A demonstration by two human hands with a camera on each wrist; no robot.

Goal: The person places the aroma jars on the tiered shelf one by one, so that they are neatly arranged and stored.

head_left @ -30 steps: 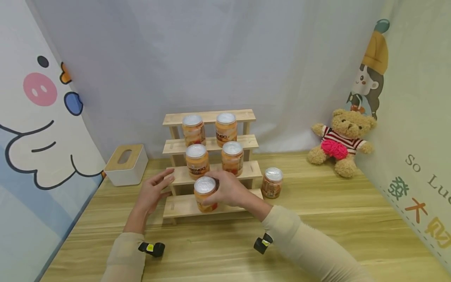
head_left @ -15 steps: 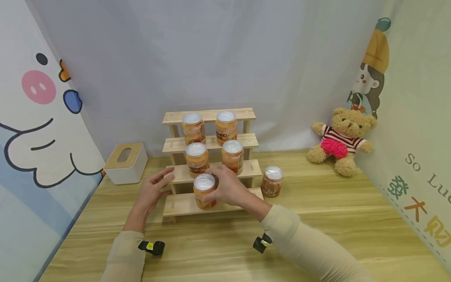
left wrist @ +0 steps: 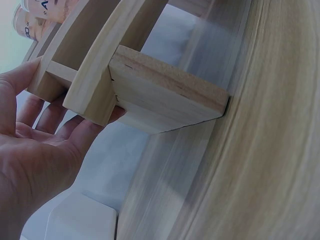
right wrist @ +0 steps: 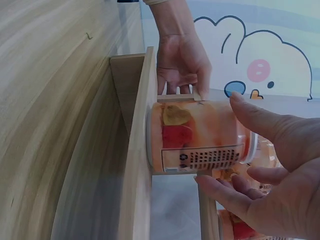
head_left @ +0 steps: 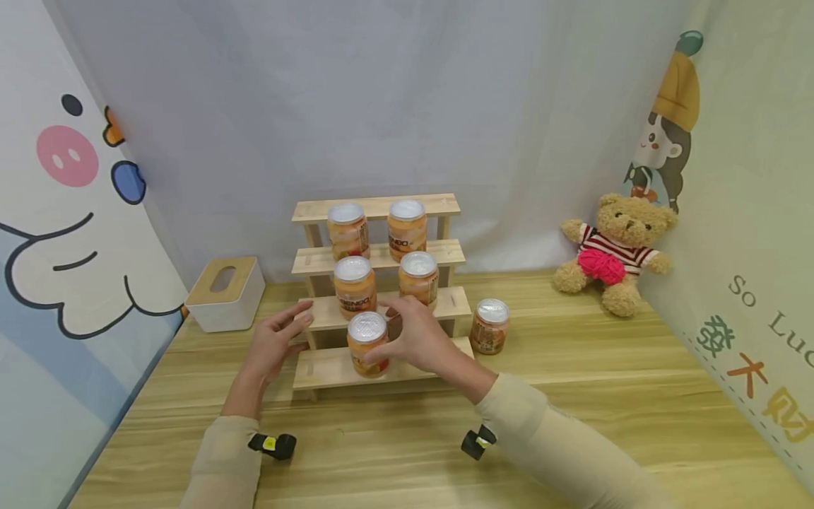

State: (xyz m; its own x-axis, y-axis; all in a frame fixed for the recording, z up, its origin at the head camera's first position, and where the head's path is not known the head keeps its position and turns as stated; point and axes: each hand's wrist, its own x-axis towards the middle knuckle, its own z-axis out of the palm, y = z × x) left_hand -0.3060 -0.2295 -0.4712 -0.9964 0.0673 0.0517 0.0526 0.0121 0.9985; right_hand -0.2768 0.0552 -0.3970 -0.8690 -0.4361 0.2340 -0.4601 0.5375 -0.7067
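Observation:
A jar of canned fruit (head_left: pixel 367 344) with a silver lid stands upright on the lowest step of a wooden tiered rack (head_left: pixel 324 371). Around its right side, my right hand (head_left: pixel 416 338) has spread fingers; in the right wrist view the thumb (right wrist: pixel 260 112) lies at one side near the lid and the fingertips at the other, loosely placed. At the rack's left end, the fingers of my left hand (head_left: pixel 273 343) touch the step ends, and the left wrist view shows fingertips against two boards. Two similar jars (head_left: pixel 355 288) stand on the step above, and two more (head_left: pixel 407 230) above those.
Another fruit jar (head_left: pixel 490 326) stands on the wood-grain table (head_left: pixel 394 452) right of the rack. A white tissue box (head_left: pixel 225 293) with a wooden lid sits at the left. The teddy bear (head_left: pixel 620 251) leans at the back right, and a grey curtain (head_left: pixel 381 106) hangs behind.
My right hand has eased slightly rightward and its fingers have spread from the jar on the lowest step, which stays put. The left hand keeps its place at the rack's end.

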